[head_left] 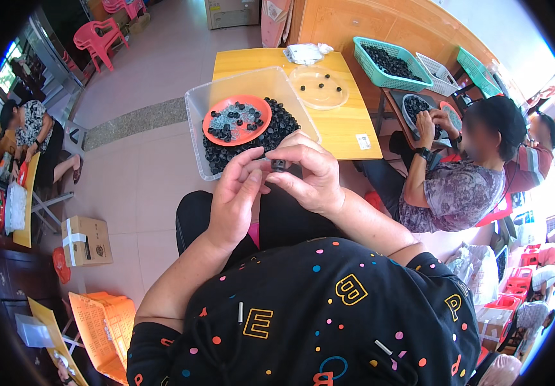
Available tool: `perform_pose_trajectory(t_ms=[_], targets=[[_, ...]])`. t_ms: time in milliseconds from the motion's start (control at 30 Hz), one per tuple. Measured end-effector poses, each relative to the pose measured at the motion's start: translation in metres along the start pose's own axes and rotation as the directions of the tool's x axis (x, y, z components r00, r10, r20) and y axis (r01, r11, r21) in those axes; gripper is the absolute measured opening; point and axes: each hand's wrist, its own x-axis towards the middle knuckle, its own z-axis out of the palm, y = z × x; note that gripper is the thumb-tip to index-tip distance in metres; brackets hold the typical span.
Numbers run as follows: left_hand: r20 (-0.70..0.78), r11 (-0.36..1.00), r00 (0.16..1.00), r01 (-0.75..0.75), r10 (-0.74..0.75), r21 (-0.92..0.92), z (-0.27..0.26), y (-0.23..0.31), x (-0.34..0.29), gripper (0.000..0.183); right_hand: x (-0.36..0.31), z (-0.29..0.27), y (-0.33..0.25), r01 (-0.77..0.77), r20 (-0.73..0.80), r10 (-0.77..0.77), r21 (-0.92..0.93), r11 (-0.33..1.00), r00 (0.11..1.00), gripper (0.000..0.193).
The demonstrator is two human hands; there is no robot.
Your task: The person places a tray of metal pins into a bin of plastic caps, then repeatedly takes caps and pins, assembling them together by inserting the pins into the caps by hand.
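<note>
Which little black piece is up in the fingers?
The black piece pinched by the right hand, up in the air; those in the clear bin lie heaped.

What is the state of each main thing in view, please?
Small black part: pinched in the right hand.
Left hand: beside that part, fingers bent.
Clear bin: open, partly filled with black parts.
Orange-red plate: loaded, lying inside the bin.
Round clear dish: open, holding a few black parts.
Green basket: open, holding many black parts.
Cardboard box: taped, looks closed.
</note>
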Motion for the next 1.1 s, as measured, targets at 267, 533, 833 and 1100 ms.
perform_pose_trajectory(t_ms=[267, 533, 833, 1100], targets=[[0.143, 0.883, 0.983, 0.167, -0.115, -0.439, -0.003, 0.023, 0.006, 0.039, -0.004, 0.011, -0.005, 0.004, 0.024, -0.004, -0.011, 1.000, 1.000, 0.034], [0.128, 0.848, 0.981, 0.191, -0.146, -0.494, -0.015, 0.022, 0.000, 0.040, -0.001, 0.027, -0.011, -0.028, -0.014, 0.028, -0.031, 0.999, 1.000, 0.037], [0.095, 0.832, 0.968, 0.249, -0.234, -0.496, -0.026, 0.009, -0.004, 0.025, -0.003, 0.032, -0.011, -0.029, -0.074, 0.019, -0.143, 0.989, 0.997, 0.020], [0.141, 0.684, 0.924, 0.359, -0.355, -0.635, -0.032, -0.006, 0.000, 0.020, -0.007, 0.026, -0.001, -0.142, -0.047, 0.141, -0.005, 0.990, 0.989, 0.019]])
